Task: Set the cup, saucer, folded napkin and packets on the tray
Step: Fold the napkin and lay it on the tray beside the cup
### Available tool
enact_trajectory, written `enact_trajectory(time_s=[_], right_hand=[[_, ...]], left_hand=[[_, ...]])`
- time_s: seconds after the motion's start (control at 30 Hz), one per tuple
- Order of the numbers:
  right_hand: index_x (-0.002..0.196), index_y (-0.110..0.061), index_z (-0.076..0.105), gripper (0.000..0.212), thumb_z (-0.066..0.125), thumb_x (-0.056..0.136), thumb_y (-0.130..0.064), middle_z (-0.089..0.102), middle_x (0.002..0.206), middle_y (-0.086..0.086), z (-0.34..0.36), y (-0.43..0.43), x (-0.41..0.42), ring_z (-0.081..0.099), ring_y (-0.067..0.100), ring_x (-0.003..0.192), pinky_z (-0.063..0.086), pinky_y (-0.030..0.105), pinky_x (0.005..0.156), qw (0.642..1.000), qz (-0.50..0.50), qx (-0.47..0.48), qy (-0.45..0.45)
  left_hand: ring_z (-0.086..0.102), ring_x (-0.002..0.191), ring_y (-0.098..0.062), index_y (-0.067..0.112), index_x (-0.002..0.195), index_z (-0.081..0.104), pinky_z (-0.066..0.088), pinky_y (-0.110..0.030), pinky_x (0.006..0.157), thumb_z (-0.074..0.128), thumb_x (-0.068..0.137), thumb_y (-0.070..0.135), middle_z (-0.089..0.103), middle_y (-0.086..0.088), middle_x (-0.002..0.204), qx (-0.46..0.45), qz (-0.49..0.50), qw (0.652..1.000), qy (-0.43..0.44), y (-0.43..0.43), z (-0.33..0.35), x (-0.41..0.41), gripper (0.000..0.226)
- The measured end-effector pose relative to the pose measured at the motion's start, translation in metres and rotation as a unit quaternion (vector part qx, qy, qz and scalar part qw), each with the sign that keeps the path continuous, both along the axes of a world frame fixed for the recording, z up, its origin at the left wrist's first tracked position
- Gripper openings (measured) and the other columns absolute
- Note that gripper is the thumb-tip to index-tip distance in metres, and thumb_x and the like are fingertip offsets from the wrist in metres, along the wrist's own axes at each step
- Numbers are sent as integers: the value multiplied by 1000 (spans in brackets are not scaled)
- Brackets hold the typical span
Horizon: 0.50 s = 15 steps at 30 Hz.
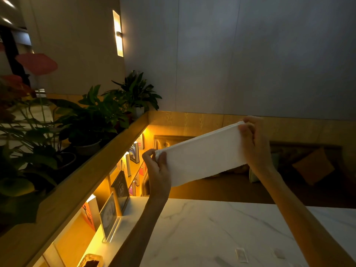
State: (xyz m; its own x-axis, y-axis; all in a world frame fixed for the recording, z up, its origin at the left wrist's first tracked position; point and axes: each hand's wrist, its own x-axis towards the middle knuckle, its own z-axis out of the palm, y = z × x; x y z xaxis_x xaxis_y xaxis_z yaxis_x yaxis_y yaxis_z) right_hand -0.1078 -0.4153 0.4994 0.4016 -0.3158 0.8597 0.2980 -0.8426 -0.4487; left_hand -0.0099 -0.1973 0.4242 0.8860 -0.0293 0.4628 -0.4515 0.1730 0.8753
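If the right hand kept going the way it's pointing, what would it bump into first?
The right hand, pinching the napkin, points up and away from the person. Nothing shows close ahead; probably the wooden ledge or the grey wall above it, though depth is hard to judge.

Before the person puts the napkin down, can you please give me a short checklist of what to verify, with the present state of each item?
1. Napkin held at both ends: ok. The left hand pinches one end, the right hand the other.
2. Napkin folded: ok. It is a long white strip with layered edges showing at the right hand.
3. Napkin clear of the marble table: ok, it is in the air above the far edge.
4. Tray in sight as a target: not ok, no tray is in view.
5. Cup and saucer located: cannot tell, neither is in view.
6. Packets located: cannot tell. Two small pale pieces lie on the table, too blurred to identify.
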Motion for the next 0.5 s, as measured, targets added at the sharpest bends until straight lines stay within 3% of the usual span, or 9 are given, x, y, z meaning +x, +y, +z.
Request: enact_trajectory(time_s=[0.07, 0.17, 0.23, 0.33, 0.43, 0.5], right_hand=[[109, -18, 45, 15, 44, 99, -29, 46, 100, -41, -2, -1, -3, 55, -12, 88, 46, 7, 59, 998, -34, -15, -49], [112, -15, 45, 24, 43, 100, -35, 46, 94, -33, 0, -4, -9, 54, -15, 88, 43, -1, 64, 994, -41, -29, -100], [113, -19, 45, 26, 43, 99, -40, 48, 97, -27, 4, -4, -11, 56, -12, 85, 43, 0, 61, 993, -39, -10, -113], [113, -25, 45, 23, 45, 97, -41, 53, 91, -31, 6, 0, -7, 59, -10, 83, 46, 3, 57, 994, -42, 58, -84], [112, -31, 46, 19, 46, 96, -41, 56, 94, -31, -5, -1, -4, 61, -8, 84, 48, 5, 57, 991, -50, 104, -62], [108, -37, 45, 15, 47, 95, -44, 57, 93, -31, -11, -5, -4, 62, -6, 85, 50, 8, 55, 990, -54, 122, -50]], left_hand=[[62, 94, -16, 27, 115, 36, 56, -30, 68, 44, 101, 26, 49, 12, 103, -12, 25, 997, -70, 2, 9, 0, 16], [64, 94, -19, 42, 103, 45, 57, -36, 70, 45, 97, 36, 56, 11, 101, -27, 36, 993, -109, 7, 27, 1, 8], [65, 97, -27, 34, 102, 55, 57, -49, 76, 48, 95, 41, 62, -1, 103, -57, 1, 996, -63, 6, 38, 3, 12], [62, 104, -39, 20, 103, 60, 53, -62, 84, 52, 96, 36, 61, -14, 110, -102, -67, 992, 44, 2, 46, 6, 18], [64, 102, -36, 28, 98, 64, 57, -54, 78, 54, 95, 37, 62, -8, 105, -128, -101, 982, 95, 1, 42, 10, 13], [67, 92, -24, 35, 92, 65, 60, -40, 66, 55, 94, 40, 64, 1, 99, -114, -105, 983, 94, 3, 38, 14, 11]])
